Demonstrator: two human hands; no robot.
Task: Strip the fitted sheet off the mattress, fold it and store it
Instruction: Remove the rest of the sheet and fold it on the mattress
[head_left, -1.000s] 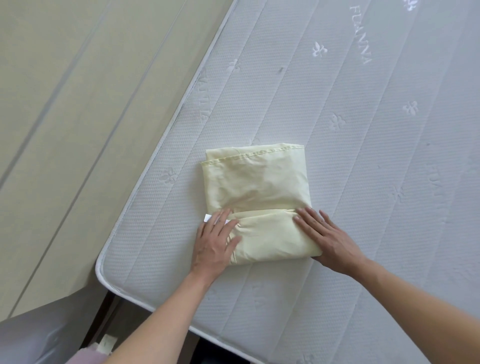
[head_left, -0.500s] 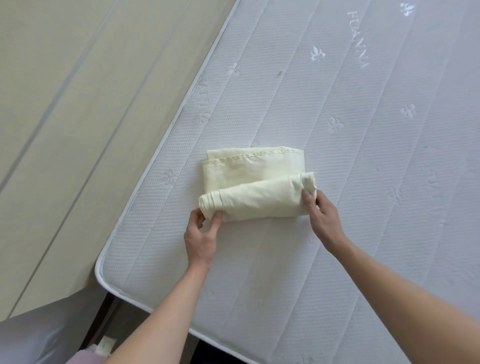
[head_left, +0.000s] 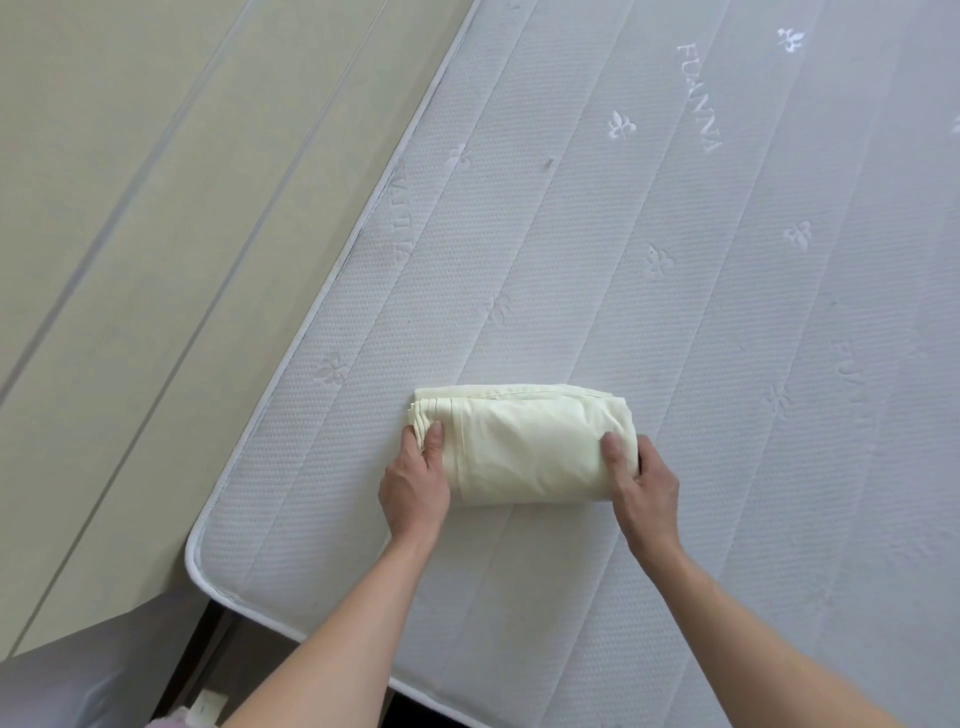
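Bare mattress (head_left: 675, 312), folded fitted sheet (head_left: 524, 447) between both hands' grip

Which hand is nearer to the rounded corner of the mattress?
Left. The left hand grips the folded sheet end nearer the mattress corner; the right hand grips the far end.

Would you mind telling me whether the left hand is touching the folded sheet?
Touching: the head view shows the left hand gripping the folded sheet's left end, thumb on top.
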